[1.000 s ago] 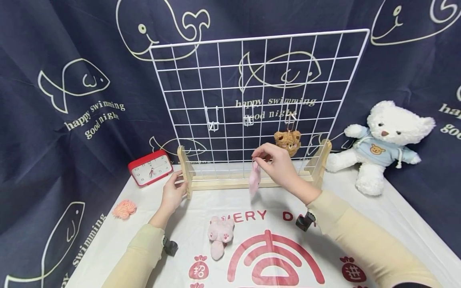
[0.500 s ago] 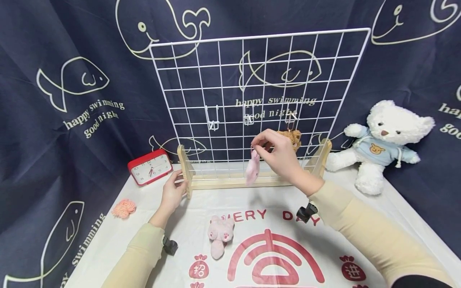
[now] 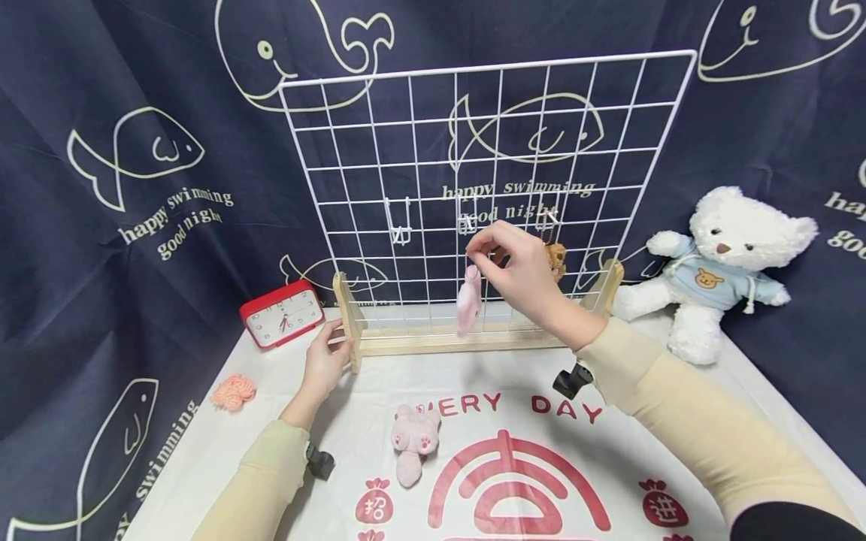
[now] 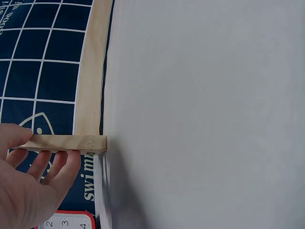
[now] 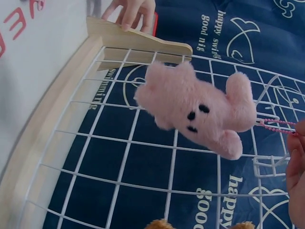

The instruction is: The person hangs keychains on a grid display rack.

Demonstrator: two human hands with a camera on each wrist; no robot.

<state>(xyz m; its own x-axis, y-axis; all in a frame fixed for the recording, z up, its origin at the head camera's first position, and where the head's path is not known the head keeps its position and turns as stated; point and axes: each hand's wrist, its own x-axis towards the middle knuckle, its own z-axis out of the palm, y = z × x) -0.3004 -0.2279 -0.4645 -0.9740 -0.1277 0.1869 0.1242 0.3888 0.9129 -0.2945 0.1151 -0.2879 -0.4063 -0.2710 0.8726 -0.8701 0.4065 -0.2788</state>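
Note:
My right hand (image 3: 517, 267) pinches the pink bead chain (image 5: 279, 128) of a pink plush keychain (image 5: 200, 107), which dangles in front of the white wire grid (image 3: 433, 161). In the head view its fingertips are just below the middle white hook (image 3: 467, 224). My left hand (image 3: 326, 364) holds the left wooden end (image 4: 71, 142) of the grid's stand, thumb on one side and fingers on the other. Partly behind my right hand, a brown bear keychain (image 3: 556, 260) hangs from the right hook (image 3: 546, 219). Another hook (image 3: 401, 229) on the left carries nothing.
A second pink plush (image 3: 414, 443) lies on the white tablecloth, left of centre. Beyond the left hand are a red alarm clock (image 3: 283, 315) and a coral-coloured bundle (image 3: 233, 392). A white teddy bear (image 3: 727, 274) in a blue top sits at the right.
My right hand has risen and shifted slightly left with the pink plush keychain, toward the middle hook, covering more of the brown bear. The left hand has stayed on the stand.

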